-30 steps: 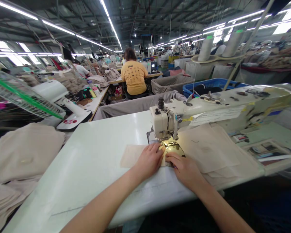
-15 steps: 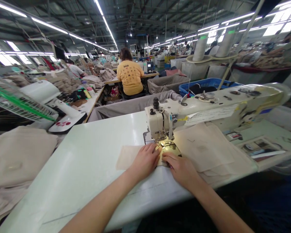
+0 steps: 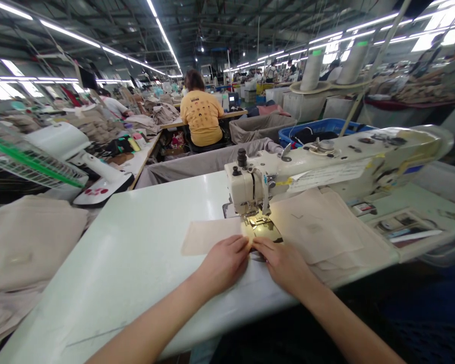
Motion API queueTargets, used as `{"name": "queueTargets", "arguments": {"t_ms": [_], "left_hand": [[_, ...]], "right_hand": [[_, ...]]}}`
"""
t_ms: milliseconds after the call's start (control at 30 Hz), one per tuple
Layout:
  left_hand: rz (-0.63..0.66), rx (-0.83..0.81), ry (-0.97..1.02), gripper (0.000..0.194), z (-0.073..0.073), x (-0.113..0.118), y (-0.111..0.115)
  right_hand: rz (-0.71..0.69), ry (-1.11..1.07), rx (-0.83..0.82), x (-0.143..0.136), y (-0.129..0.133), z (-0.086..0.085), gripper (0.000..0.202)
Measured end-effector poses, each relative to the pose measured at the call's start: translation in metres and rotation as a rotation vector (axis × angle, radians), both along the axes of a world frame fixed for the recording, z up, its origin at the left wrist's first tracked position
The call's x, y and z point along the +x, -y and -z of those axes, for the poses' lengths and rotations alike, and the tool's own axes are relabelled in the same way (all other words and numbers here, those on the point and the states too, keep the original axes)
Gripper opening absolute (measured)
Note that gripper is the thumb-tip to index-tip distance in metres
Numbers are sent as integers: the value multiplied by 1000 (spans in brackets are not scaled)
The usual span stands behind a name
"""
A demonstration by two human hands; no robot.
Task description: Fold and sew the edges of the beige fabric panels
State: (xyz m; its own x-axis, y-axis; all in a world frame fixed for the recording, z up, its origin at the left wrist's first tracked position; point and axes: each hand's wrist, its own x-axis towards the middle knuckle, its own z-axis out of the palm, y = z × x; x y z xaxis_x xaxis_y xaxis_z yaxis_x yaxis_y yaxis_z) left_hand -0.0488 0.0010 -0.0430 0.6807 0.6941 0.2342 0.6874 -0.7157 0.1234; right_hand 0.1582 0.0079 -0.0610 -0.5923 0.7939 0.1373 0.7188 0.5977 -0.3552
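A beige fabric piece (image 3: 208, 236) lies flat on the sewing table, its right end under the needle area of a white sewing machine (image 3: 246, 187). My left hand (image 3: 227, 260) is closed on the near right edge of this piece, thumb and fingers together. Close beside it, my right hand (image 3: 286, 260) pinches the same edge, fingertips almost touching those of the left. Lamp light falls on the shiny metal plate (image 3: 267, 232) just beyond my right fingers. What lies under my fingertips is partly hidden.
More beige fabric pieces (image 3: 322, 227) lie beneath the machine arm. A fabric stack (image 3: 30, 237) sits at the left, near a white fan (image 3: 60, 141). Right of the machine is a small tool tray (image 3: 405, 227). A person in a yellow shirt (image 3: 201, 119) sits ahead.
My left hand has drawn back from beside the needle to the fabric's near edge, uncovering more of the piece. My right hand stays nearly in place. The fabric has shifted slightly away from me.
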Motion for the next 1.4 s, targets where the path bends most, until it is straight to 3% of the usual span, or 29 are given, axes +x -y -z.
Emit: {"name": "queueTargets", "arguments": {"t_ms": [233,433,733,1133,1400], "left_hand": [[-22,-26,3,28,-6,-8,-34],[-26,-41,22,31,-8,-15,-50],[-62,17,121,34,8,-20,-49],[-4,62,92,33,5,-20,-53],[-40,71,132,32,12,-23,-54]], "right_hand": [[23,-25,-14,-13,-28,-17,42],[38,-33,-7,-14,-30,-17,43],[99,-50,26,-12,-9,1,50],[99,-56,14,-13,-9,2,50],[116,-48,7,-14,-8,1,51]]}}
